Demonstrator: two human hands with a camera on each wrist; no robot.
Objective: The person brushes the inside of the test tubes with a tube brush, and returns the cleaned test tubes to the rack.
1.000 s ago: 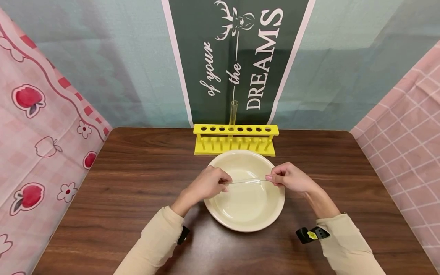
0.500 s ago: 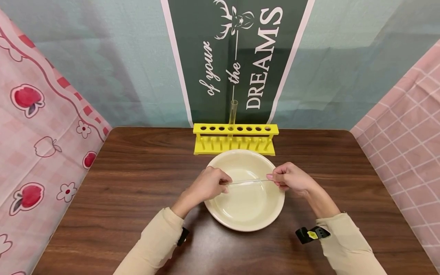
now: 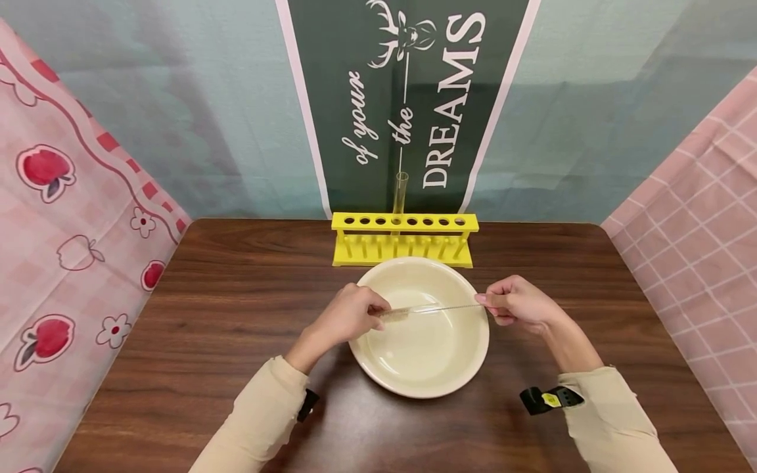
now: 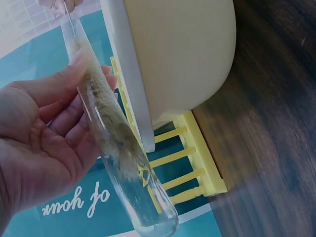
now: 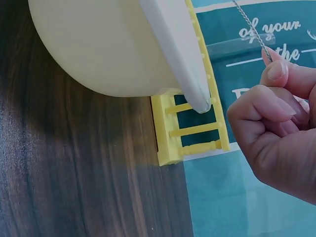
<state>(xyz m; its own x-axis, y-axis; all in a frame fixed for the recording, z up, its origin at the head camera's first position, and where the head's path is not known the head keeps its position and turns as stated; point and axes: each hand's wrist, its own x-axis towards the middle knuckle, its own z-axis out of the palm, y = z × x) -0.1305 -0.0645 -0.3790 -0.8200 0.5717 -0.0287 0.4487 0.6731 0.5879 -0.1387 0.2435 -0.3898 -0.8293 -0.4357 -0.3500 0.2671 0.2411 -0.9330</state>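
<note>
My left hand (image 3: pixel 349 314) grips a clear glass test tube (image 4: pixel 153 202), held nearly level over the cream basin (image 3: pixel 422 371). Inside the tube, in the left wrist view, the pale bristles (image 4: pixel 116 126) of a test tube brush stop short of the rounded closed end. The brush's twisted wire handle (image 5: pixel 252 27) comes out of the tube's mouth toward the right. Over the basin's right rim, my right hand (image 3: pixel 523 305) pinches that wire between thumb and forefinger. The fingers of my left hand hide part of the tube in the head view.
Behind the basin stands a yellow test tube rack (image 3: pixel 405 256) with one upright test tube (image 3: pixel 400 194) in it. Brown wood table (image 3: pixel 236 315) surrounds the basin. A hanging cloth (image 3: pixel 225 131) rises behind the table's far edge.
My right hand has moved right and drawn more of the brush's wire out of the tube. My left hand has shifted slightly left, and bristles now show beside it in the head view.
</note>
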